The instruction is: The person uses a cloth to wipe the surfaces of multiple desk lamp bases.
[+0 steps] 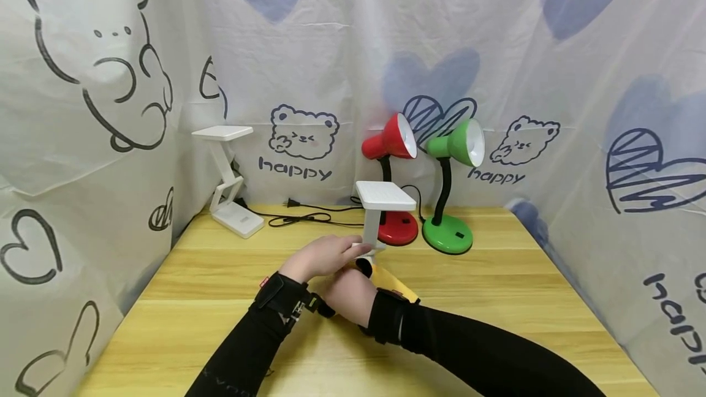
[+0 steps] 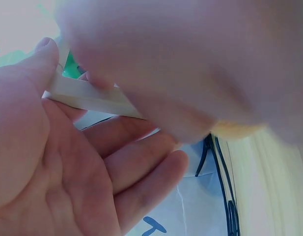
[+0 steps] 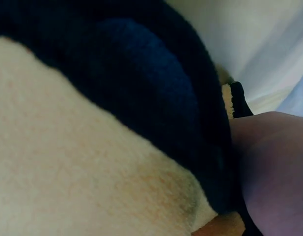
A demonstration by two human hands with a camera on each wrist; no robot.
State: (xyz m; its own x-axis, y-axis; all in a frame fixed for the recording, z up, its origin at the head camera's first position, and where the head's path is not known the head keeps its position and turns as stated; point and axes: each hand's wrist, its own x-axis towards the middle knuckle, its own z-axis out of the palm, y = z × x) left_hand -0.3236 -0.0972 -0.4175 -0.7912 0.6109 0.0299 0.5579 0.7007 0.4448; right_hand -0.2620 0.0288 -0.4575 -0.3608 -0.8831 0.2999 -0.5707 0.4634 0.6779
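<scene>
A white folding desk lamp (image 1: 385,196) stands upright near the middle of the table. My left hand (image 1: 325,256) pinches its arm between thumb and forefinger; the left wrist view shows the white arm (image 2: 95,96) there, the other fingers loosely bent. My right hand (image 1: 350,296) crosses in front, close to the lamp's lower part, and holds a yellow cloth (image 1: 394,283) with black edging. That cloth (image 3: 92,147) fills much of the right wrist view. The right fingertips and the lamp's base are hidden behind the hands.
A second white folding lamp (image 1: 238,218) stands at the back left. Behind the held lamp are a red lamp (image 1: 398,228) and a green lamp (image 1: 448,234). Black cords (image 1: 300,219) lie along the table's back edge, before a printed curtain (image 1: 342,78).
</scene>
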